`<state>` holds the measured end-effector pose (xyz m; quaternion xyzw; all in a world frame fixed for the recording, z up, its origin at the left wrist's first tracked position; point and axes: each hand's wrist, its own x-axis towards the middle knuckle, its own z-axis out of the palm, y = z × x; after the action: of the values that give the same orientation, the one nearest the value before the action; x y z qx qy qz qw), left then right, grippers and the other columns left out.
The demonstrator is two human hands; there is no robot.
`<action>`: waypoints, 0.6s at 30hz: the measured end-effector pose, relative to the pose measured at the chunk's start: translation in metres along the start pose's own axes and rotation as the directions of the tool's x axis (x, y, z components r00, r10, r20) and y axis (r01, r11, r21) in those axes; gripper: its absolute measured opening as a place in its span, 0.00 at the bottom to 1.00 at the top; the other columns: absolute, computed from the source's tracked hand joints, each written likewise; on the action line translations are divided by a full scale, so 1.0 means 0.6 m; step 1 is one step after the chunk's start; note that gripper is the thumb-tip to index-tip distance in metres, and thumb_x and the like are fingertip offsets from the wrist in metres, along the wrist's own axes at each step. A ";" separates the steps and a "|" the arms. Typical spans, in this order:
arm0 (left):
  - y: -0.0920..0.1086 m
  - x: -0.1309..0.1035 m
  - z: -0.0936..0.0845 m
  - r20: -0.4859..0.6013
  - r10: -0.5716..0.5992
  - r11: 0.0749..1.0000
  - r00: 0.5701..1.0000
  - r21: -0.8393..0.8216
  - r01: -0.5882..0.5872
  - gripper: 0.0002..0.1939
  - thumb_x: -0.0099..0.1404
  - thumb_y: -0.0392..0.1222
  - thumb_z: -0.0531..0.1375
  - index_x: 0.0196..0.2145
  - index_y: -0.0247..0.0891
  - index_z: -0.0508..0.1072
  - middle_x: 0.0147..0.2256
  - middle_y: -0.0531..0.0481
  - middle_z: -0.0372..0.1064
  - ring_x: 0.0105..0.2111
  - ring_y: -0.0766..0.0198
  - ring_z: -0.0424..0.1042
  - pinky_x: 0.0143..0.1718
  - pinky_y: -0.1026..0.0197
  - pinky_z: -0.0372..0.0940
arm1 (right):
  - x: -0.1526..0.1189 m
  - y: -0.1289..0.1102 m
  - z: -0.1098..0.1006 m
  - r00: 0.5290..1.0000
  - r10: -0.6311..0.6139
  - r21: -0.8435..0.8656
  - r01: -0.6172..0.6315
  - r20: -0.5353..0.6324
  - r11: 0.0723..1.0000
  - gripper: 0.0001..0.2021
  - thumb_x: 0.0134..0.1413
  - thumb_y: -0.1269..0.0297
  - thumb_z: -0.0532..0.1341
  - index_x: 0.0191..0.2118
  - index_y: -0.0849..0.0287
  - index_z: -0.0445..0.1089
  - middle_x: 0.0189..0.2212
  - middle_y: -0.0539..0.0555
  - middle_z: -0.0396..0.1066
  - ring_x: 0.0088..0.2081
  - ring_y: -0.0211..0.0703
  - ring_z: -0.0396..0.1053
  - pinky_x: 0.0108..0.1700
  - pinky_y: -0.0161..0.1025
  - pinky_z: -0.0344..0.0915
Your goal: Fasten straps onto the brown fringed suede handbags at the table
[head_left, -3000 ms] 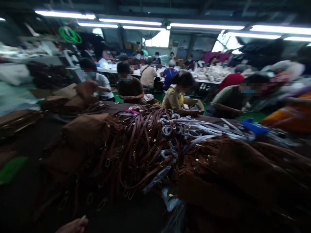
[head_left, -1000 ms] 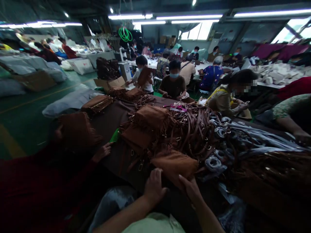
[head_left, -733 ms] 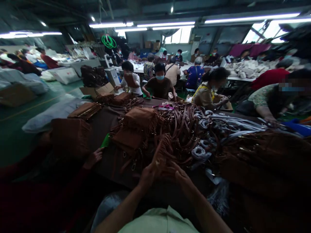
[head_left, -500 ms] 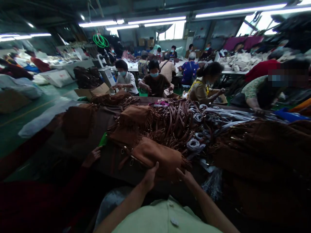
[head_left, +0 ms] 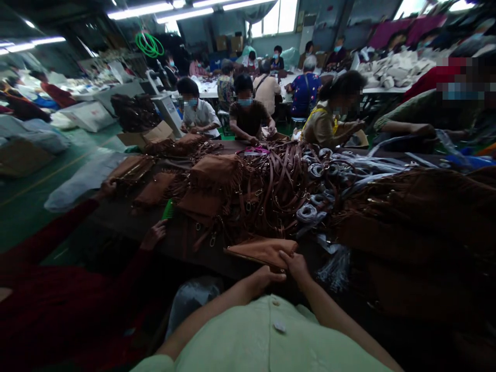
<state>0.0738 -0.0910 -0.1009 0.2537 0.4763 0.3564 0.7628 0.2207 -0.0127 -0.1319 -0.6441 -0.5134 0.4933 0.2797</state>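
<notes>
A brown bag (head_left: 259, 251) lies tilted at the near edge of the dark table, its long edge turned toward me. My left hand (head_left: 267, 279) grips its near edge from below. At the bag's right end, my right hand (head_left: 295, 264) is closed on the brown material. Just beyond are brown straps with metal clips (head_left: 279, 186) in a tangled heap. Another fringed brown bag (head_left: 215, 170) rests on the pile, left of the straps. White wrapped rolls (head_left: 307, 212) sit to the right of the heap.
At the left, a person's hand (head_left: 154, 235) holds a green comb (head_left: 168, 210), and that person's other hand touches a brown bag (head_left: 129, 168). Dark brown goods (head_left: 418, 222) are heaped at the right. Several people sit across the table.
The bag in my hands has tipped and turned edge-on, and my left hand has moved right, closer to my right hand. At the left, another brown bag has come into view beside the green comb.
</notes>
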 end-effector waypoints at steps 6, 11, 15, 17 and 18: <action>-0.009 0.008 0.001 -0.067 0.053 0.965 0.996 0.259 -0.034 0.16 0.65 0.45 0.54 0.49 0.37 0.66 0.48 0.44 0.64 0.44 0.60 0.67 0.44 0.52 0.66 | -0.002 -0.004 0.001 0.997 -0.075 -0.080 0.077 0.023 0.994 0.20 0.39 0.50 0.63 0.12 0.59 0.58 0.09 0.47 0.57 0.15 0.33 0.54 0.19 0.32 0.46; -0.004 0.002 -0.049 -0.151 0.132 0.870 0.980 0.491 -0.041 0.08 0.62 0.45 0.57 0.34 0.39 0.72 0.43 0.45 0.68 0.50 0.52 0.63 0.53 0.54 0.57 | -0.008 -0.017 -0.015 0.979 0.178 0.099 -0.188 0.094 0.977 0.15 0.40 0.57 0.64 0.16 0.59 0.61 0.07 0.44 0.53 0.13 0.32 0.52 0.16 0.32 0.45; 0.015 -0.025 -0.149 -0.234 0.317 0.387 0.919 0.917 0.100 0.12 0.66 0.45 0.50 0.35 0.38 0.71 0.40 0.41 0.69 0.48 0.52 0.65 0.53 0.52 0.54 | -0.013 -0.016 -0.018 0.932 0.336 0.260 -0.361 0.136 0.896 0.16 0.42 0.57 0.64 0.18 0.57 0.57 0.07 0.43 0.54 0.10 0.31 0.51 0.14 0.30 0.46; 0.024 -0.040 -0.204 -0.285 0.357 0.185 0.890 0.955 0.231 0.14 0.67 0.43 0.47 0.39 0.38 0.70 0.41 0.41 0.69 0.47 0.56 0.66 0.51 0.55 0.56 | -0.012 -0.014 -0.016 0.909 0.379 0.304 -0.415 0.172 0.858 0.17 0.44 0.58 0.64 0.18 0.57 0.55 0.08 0.43 0.54 0.10 0.31 0.52 0.13 0.29 0.47; 0.028 -0.045 -0.228 -0.324 0.357 0.131 0.876 0.946 0.296 0.14 0.68 0.43 0.46 0.40 0.38 0.70 0.42 0.42 0.69 0.46 0.57 0.67 0.50 0.56 0.57 | -0.012 -0.013 -0.014 0.899 0.396 0.318 -0.438 0.190 0.841 0.17 0.44 0.59 0.63 0.18 0.57 0.54 0.08 0.42 0.54 0.10 0.30 0.52 0.13 0.29 0.47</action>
<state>-0.0631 -0.0954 -0.1311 0.6045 0.7565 0.0183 0.2488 0.2255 -0.0156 -0.1194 -0.6496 -0.2793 0.6629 0.2462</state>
